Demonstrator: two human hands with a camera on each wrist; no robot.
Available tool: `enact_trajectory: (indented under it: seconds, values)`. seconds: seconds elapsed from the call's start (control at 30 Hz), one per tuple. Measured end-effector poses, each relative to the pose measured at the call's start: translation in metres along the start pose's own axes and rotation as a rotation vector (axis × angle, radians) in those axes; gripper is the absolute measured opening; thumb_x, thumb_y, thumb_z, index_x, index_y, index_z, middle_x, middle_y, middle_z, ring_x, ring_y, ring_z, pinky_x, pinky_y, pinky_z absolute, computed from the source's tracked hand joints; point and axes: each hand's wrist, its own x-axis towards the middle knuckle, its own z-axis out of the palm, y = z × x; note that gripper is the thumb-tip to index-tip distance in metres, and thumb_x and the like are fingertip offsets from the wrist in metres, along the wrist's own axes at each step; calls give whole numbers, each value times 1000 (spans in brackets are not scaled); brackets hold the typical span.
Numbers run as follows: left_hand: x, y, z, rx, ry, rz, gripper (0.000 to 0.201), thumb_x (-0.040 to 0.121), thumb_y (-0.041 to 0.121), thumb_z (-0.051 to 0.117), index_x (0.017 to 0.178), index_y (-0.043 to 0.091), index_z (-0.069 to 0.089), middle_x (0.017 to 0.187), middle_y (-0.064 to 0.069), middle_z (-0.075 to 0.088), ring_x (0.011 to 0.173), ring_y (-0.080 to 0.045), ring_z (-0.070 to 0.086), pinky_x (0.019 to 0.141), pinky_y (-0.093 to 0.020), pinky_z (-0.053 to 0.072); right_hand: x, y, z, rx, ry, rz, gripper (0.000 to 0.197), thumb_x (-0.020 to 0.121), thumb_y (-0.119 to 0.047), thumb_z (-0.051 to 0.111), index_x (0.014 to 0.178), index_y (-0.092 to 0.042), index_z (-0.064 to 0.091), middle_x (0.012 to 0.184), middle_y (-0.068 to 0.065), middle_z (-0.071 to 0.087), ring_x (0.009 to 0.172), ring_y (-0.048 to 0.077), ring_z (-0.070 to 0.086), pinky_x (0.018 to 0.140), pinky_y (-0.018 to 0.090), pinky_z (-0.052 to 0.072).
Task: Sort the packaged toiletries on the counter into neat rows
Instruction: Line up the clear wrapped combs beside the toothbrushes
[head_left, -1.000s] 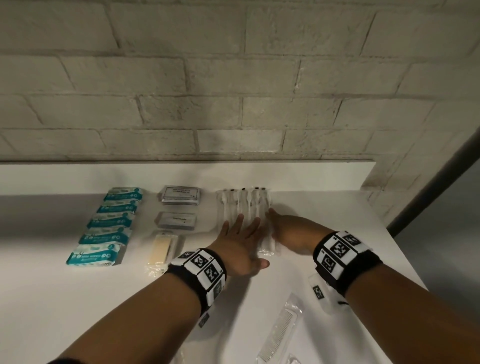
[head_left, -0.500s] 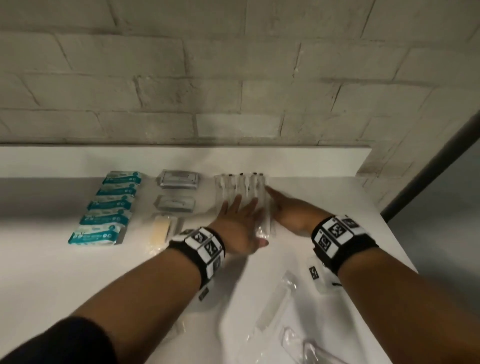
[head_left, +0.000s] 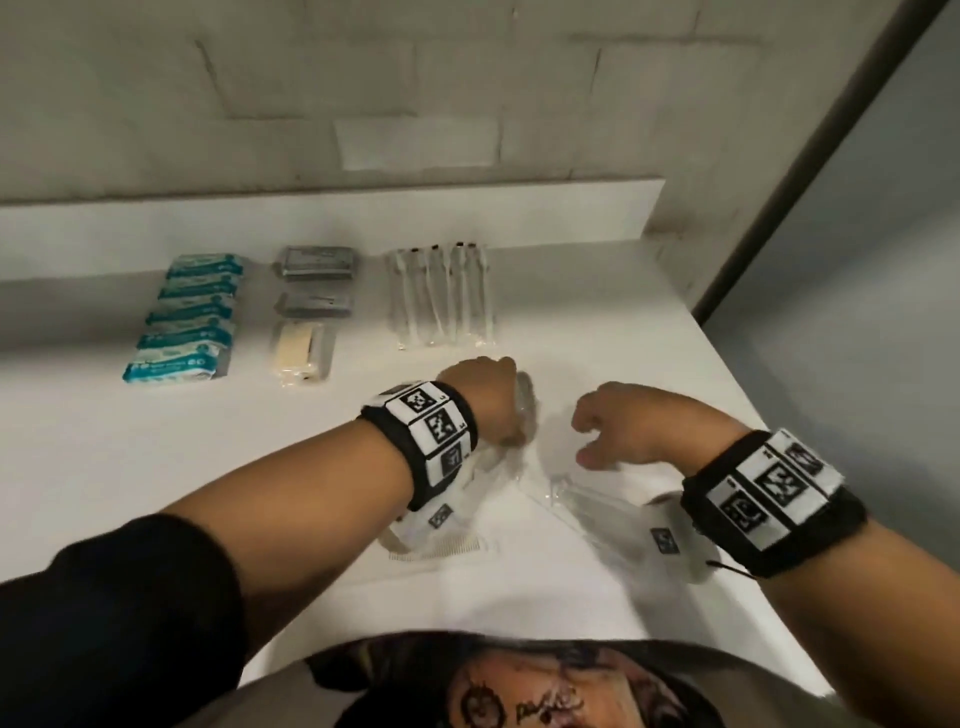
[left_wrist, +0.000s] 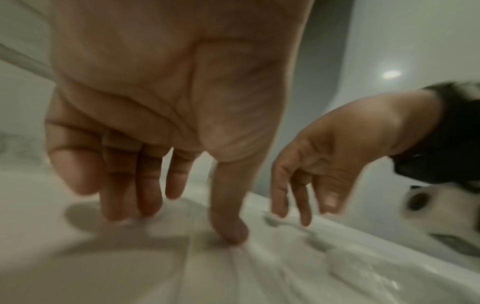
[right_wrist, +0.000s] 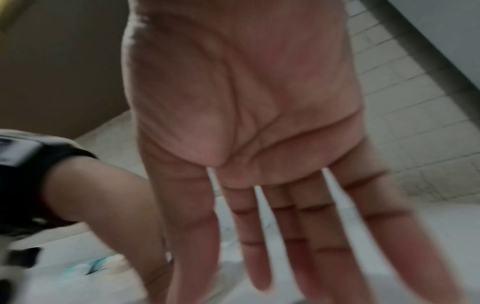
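Observation:
Sorted on the white counter (head_left: 571, 312) are a column of teal packets (head_left: 184, 317), two grey packets (head_left: 317, 262), a beige packet (head_left: 301, 353) and a row of wrapped toothbrushes (head_left: 441, 296). Nearer me lie loose clear packets, one with a comb (head_left: 441, 551) under my left wrist, another (head_left: 592, 509) under my right hand. My left hand (head_left: 493, 400) points down, its straight fingers (left_wrist: 122, 205) and thumb touching clear wrapping (head_left: 525, 405). My right hand (head_left: 597, 436) hovers just right of it, fingers (right_wrist: 285, 257) relaxed and spread, holding nothing.
A low white ledge (head_left: 363, 213) and a brick wall back the counter. The counter's right edge (head_left: 779, 431) runs diagonally beside a grey floor and a dark door frame (head_left: 810, 171). Bare counter lies left of my left arm.
Both hands have drawn back from the toothbrush row toward me, down to the loose clear packets. The head view has tilted downward, and the toothbrush row lies uncovered.

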Motion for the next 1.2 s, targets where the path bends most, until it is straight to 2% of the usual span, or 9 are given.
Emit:
enact_trajectory:
  seconds: [0.13,0.27,0.4,0.53,0.67,0.8,0.93,1.03,1.2]
  values:
    - [-11,6,11,-140,-5,-112,60,79,30,70,127,6,42,118,-9,61,102,-26,61,71,-29,44,-25,-5,39,-145,-50,93,55,71,-35,77,114,-17,49,110,0,58,95,21,61,73,31,50]
    - [-30,11,10,-149,-56,-103,42,81,19,64,119,4,54,116,-10,63,104,-27,62,69,-26,44,-24,-8,50,-156,-75,61,23,78,-26,71,88,-16,52,83,-3,59,68,14,55,59,26,43]
    - [-45,-3,8,-265,-15,-69,29,89,23,56,111,4,56,112,-11,64,97,-26,59,74,-28,45,-35,-4,46,30,56,48,14,88,-19,54,100,-13,50,81,-6,51,66,10,47,51,19,32]
    - [-70,-38,-7,-623,91,-58,24,94,24,54,114,13,46,90,-2,65,69,-15,61,57,-21,46,-43,-10,52,265,206,88,25,89,-23,54,112,-16,47,82,-4,53,64,12,49,49,22,32]
    - [-103,-89,-15,-322,99,-119,38,84,36,68,116,21,55,112,-1,64,79,-17,63,71,-27,47,-34,-31,68,114,115,140,59,75,-36,73,119,-9,43,105,2,60,83,18,57,64,26,42]
    - [-131,-126,6,26,-100,-279,67,72,51,74,123,16,49,122,-2,58,105,-23,57,90,-35,47,-23,-55,65,-103,88,116,50,78,-21,72,123,-9,54,117,8,60,102,24,61,74,28,45]
    - [-143,-141,29,-15,-1,-331,65,69,54,71,117,15,49,113,-3,59,96,-23,56,84,-35,48,-20,-73,56,-135,45,98,59,75,-11,75,126,-6,45,119,8,61,104,25,61,76,30,47]
    - [-148,-143,32,-58,-9,-328,52,75,47,68,111,13,53,102,-1,58,90,-21,55,74,-31,44,-22,-78,49,-175,-14,88,52,75,-17,74,122,-7,54,115,7,63,101,22,62,79,29,50]
    - [-153,-152,37,-109,-35,-305,40,76,46,65,97,13,58,95,-3,62,84,-19,59,67,-28,44,-35,-92,46,-91,58,-9,27,73,-17,71,93,-21,52,96,-4,59,84,18,55,61,26,41]
